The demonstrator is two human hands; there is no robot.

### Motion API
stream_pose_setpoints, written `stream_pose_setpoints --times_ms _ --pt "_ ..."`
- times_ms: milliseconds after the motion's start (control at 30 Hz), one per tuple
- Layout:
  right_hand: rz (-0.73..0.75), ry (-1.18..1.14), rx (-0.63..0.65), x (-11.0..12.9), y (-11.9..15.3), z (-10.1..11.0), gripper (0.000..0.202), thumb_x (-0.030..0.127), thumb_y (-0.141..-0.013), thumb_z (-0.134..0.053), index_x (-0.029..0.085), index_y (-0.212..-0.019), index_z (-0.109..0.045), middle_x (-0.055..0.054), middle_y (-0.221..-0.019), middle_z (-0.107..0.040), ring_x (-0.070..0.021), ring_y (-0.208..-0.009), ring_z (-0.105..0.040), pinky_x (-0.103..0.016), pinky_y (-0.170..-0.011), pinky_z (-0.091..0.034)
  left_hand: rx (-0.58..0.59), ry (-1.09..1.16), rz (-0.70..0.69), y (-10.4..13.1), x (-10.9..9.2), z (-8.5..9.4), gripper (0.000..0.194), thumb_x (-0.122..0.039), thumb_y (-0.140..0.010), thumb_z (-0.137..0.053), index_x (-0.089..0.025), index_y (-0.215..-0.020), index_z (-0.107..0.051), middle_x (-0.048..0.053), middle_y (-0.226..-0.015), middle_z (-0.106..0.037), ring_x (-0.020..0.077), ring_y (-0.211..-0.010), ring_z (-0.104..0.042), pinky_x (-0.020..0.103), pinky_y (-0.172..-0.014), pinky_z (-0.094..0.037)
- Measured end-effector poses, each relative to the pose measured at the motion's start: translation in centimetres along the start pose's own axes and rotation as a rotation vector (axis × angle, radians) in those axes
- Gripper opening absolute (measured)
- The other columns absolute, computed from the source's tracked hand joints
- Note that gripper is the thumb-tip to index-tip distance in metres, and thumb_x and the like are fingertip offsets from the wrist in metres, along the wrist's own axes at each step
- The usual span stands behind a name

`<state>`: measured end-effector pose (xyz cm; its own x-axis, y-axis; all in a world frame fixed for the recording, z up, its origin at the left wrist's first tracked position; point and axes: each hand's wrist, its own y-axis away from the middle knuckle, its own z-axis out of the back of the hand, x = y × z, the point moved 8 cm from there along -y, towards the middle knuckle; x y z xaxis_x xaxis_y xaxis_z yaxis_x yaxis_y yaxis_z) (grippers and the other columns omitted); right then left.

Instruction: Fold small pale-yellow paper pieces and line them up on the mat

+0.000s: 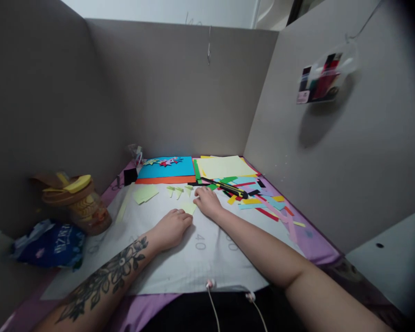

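A small pale green piece of paper (pixel 189 207) lies flat on the white sheet (pixel 152 267), between my hands. My left hand (pixel 173 227), below a tattooed forearm, has its curled fingers on the paper's near left edge. On the far right side, my right hand (pixel 207 201) bends its fingers down onto the same paper; its fingertips are partly hidden. Just beyond stand several small folded pale green paper pieces (pixel 179 192). More pale green paper (pixel 145 194) lies to the left. A black and yellow utility knife (pixel 229 188) rests beyond my right hand.
Colored paper strips (pixel 263 203) are scattered at the right. Behind are a blue sheet (pixel 166 168) carrying folded paper stars and a stack of cream sheets (pixel 224 167). A lidded brown cup (pixel 90 212) and blue packet (pixel 51 244) stand left. Grey panels (pixel 183 92) enclose the table.
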<state>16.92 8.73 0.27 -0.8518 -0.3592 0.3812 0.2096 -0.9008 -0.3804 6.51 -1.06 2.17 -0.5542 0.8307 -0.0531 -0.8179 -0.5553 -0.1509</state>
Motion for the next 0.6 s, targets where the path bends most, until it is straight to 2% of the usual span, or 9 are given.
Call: stream_pose_setpoints --times_ms 100,167,233,367,467,600 --pt "0.220 -0.141 -0.018 1.2 1.0 0.8 0.022 0.006 -0.079 -0.048 0.019 -0.089 -0.062 -0.007 -0.093 -0.058 -0.0199 -0.091 -0.049 -0.033 -0.083 -0.039 0.009 -0.042 -0.008 0.2 -0.3 0.2 0.018 -0.015 -0.086 -0.040 -0.017 -0.088 -0.058 0.009 -0.094 -0.063 0.0199 -0.091 -0.054 0.034 -0.084 -0.039" --pt "0.439 -0.221 0.079 2.6 2.3 0.6 0.027 0.003 -0.077 -0.049 0.021 -0.086 -0.066 -0.005 -0.090 -0.060 -0.0184 -0.088 -0.051 -0.031 -0.081 -0.041 0.016 -0.057 -0.015 0.2 -0.4 0.2 0.017 -0.015 -0.087 -0.041 -0.017 -0.085 -0.057 0.007 -0.094 -0.063 0.0196 -0.089 -0.054 0.034 -0.083 -0.038" --pt "0.560 -0.240 0.162 3.3 3.5 0.4 0.024 0.007 -0.077 -0.052 0.022 -0.085 -0.069 -0.005 -0.089 -0.063 -0.0181 -0.085 -0.053 -0.030 -0.078 -0.043 0.024 -0.068 -0.020 0.2 -0.5 0.2 0.015 -0.014 -0.086 -0.042 -0.018 -0.085 -0.057 0.007 -0.093 -0.063 0.0198 -0.088 -0.054 0.034 -0.082 -0.038" --pt "0.566 -0.199 0.180 3.5 4.1 0.2 0.020 0.014 -0.081 -0.053 0.021 -0.088 -0.071 -0.007 -0.089 -0.066 -0.0182 -0.082 -0.055 -0.030 -0.076 -0.045 0.053 -0.091 -0.032 0.0 -1.0 0.4 0.013 -0.011 -0.081 -0.045 -0.017 -0.083 -0.056 0.007 -0.087 -0.064 0.0203 -0.084 -0.055 0.034 -0.078 -0.038" --pt "0.572 -0.172 0.199 3.8 4.0 0.3 0.022 0.012 -0.080 -0.053 0.021 -0.087 -0.071 -0.006 -0.090 -0.068 -0.0179 -0.082 -0.056 -0.030 -0.075 -0.045 0.112 -0.120 -0.005 0.1 -0.8 0.7 0.012 -0.010 -0.078 -0.047 -0.017 -0.078 -0.057 0.007 -0.078 -0.063 0.0203 -0.077 -0.056 0.034 -0.074 -0.039" --pt "0.608 -0.141 0.234 4.2 4.0 0.6 0.025 0.006 -0.076 -0.052 0.020 -0.087 -0.071 -0.006 -0.087 -0.069 -0.0175 -0.079 -0.057 -0.029 -0.076 -0.044 0.171 -0.175 0.097 0.6 1.0 0.9 0.014 -0.012 -0.078 -0.048 -0.015 -0.076 -0.061 0.009 -0.074 -0.063 0.0223 -0.075 -0.056 0.035 -0.070 -0.039"
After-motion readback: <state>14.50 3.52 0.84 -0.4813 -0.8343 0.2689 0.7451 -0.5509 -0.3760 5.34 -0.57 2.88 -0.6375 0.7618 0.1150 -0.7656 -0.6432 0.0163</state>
